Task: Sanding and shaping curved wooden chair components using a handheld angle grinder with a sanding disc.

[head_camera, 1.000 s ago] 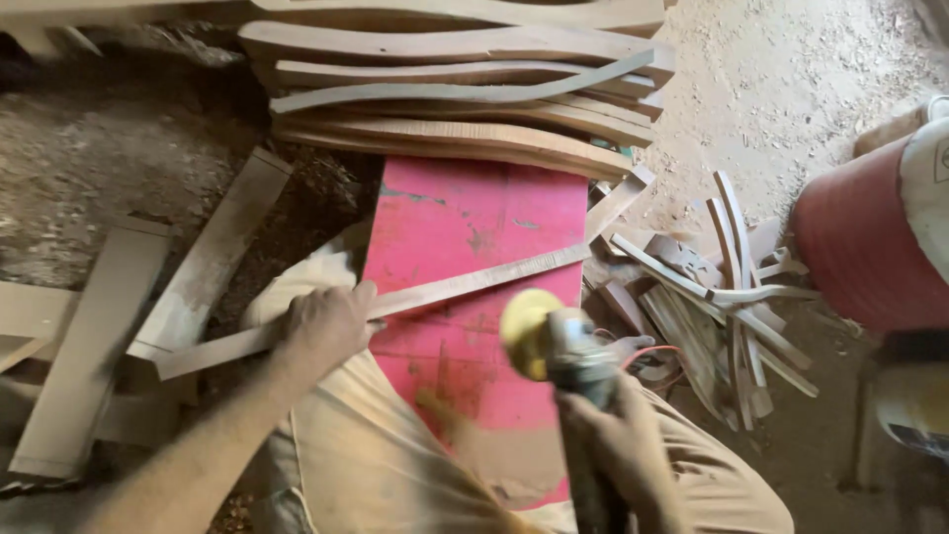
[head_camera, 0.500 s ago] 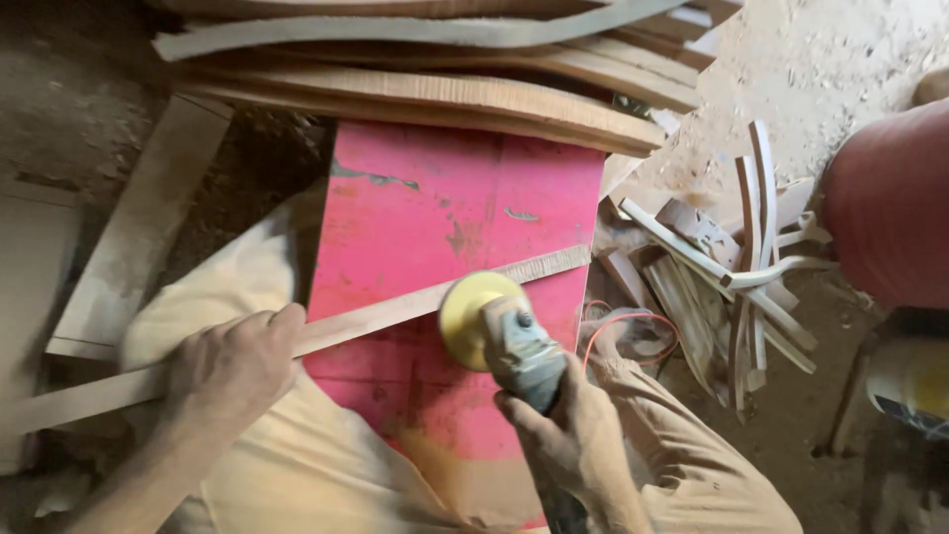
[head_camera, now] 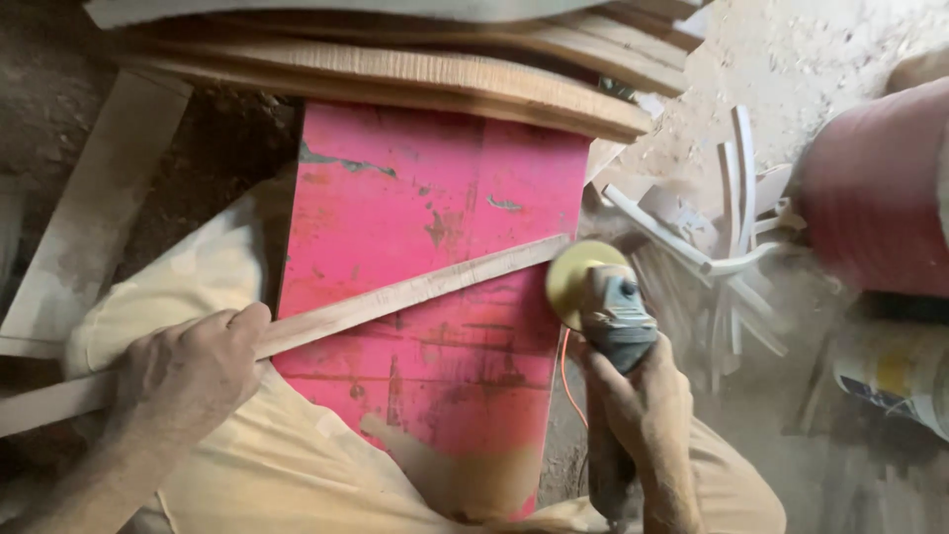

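Observation:
My left hand (head_camera: pixel 193 371) grips a long thin wooden strip (head_camera: pixel 415 292) that lies slantwise across a worn pink-red board (head_camera: pixel 435 198). My right hand (head_camera: pixel 638 405) holds a grey angle grinder (head_camera: pixel 613 311) with a yellow sanding disc (head_camera: pixel 573 282). The disc touches the strip's right end at the board's right edge. An orange cord (head_camera: pixel 568 376) runs down from the grinder. My beige trouser legs (head_camera: pixel 277 465) frame the board from below.
Curved wooden planks (head_camera: pixel 395 74) are stacked beyond the board. A flat plank (head_camera: pixel 94 213) lies on the dirt at left. Pale bent wood offcuts (head_camera: pixel 727 237) are piled at right, next to a red drum (head_camera: pixel 875 188) and a small can (head_camera: pixel 895 376).
The grinder's disc has slid rightward along the strip to its right end. The view has closed in on the board, and my left hand has kept its grip on the strip.

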